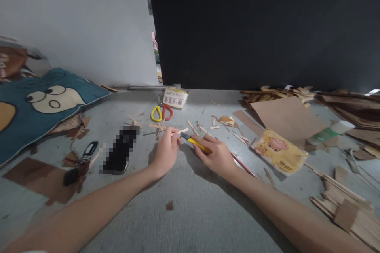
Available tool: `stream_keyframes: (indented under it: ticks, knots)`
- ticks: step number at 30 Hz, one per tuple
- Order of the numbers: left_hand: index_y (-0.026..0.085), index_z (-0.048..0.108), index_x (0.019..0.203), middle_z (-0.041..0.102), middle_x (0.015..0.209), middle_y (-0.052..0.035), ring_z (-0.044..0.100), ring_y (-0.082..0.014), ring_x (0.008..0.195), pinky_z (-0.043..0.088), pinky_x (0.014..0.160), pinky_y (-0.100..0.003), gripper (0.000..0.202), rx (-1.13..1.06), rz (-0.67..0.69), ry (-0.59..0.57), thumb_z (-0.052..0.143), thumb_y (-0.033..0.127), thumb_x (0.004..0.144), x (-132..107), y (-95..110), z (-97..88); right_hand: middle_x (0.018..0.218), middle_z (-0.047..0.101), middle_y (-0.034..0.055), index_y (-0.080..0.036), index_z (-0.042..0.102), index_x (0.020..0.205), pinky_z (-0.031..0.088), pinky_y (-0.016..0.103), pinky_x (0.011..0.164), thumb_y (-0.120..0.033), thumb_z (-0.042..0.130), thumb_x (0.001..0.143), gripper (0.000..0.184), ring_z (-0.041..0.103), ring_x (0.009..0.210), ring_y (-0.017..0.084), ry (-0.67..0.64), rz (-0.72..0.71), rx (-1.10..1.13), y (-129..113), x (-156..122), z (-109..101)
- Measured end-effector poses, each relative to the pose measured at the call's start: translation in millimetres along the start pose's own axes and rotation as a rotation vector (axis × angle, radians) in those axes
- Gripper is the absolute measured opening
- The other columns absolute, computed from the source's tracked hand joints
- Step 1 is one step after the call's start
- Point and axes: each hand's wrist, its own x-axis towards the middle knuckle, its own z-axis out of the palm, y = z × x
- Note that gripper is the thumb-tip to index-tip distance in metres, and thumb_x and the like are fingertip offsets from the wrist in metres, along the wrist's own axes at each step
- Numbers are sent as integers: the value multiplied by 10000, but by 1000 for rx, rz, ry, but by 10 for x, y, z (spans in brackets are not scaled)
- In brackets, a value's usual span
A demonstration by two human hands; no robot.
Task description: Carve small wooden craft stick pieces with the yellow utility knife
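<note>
My left hand (166, 148) is closed on a short, thin wooden stick (183, 131), whose pale end sticks out to the right. In my right hand (218, 154) is a yellow utility knife (199, 144), its blade end turned toward the stick and close to my left fingertips. Whether the blade touches the wood I cannot tell. Cut pieces of stick (192, 127) lie just beyond my hands. Past my left hand are scissors (162, 112) with one yellow and one red handle. A red pencil-like rod (243, 165) lies partly under my right wrist.
A phone (120, 152) and keys with a carabiner (80, 164) lie left, near a blue cartoon pillow (56, 102). To the right are a yellow tissue pack (279, 151), a green-and-white glue tube (331, 132), cardboard sheets (287, 116) and stacked strips (353, 209). A dark panel (261, 27) stands behind.
</note>
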Motion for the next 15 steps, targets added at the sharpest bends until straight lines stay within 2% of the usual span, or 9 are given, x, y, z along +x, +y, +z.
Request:
stream_keyframes:
  ticks: [8, 15]
  knots:
    - [236, 536, 959, 606, 698, 35, 582, -161, 619, 416, 632, -269, 151, 64, 43, -1, 417, 233, 1052, 22, -29, -13, 823, 714, 42, -272, 777, 1282, 496, 264, 677, -344, 549, 1059, 327, 712, 747, 189, -17, 0, -35, -1, -3, 7]
    - [231, 502, 848, 575, 670, 36, 554, -159, 618, 410, 659, -283, 226, 90, 53, -1, 409, 257, 1053, 39, -18, -26, 824, 695, 44, -268, 773, 1302, 468, 262, 663, -345, 562, 1059, 331, 685, 718, 175, -27, -11, -53, 14, -19, 23]
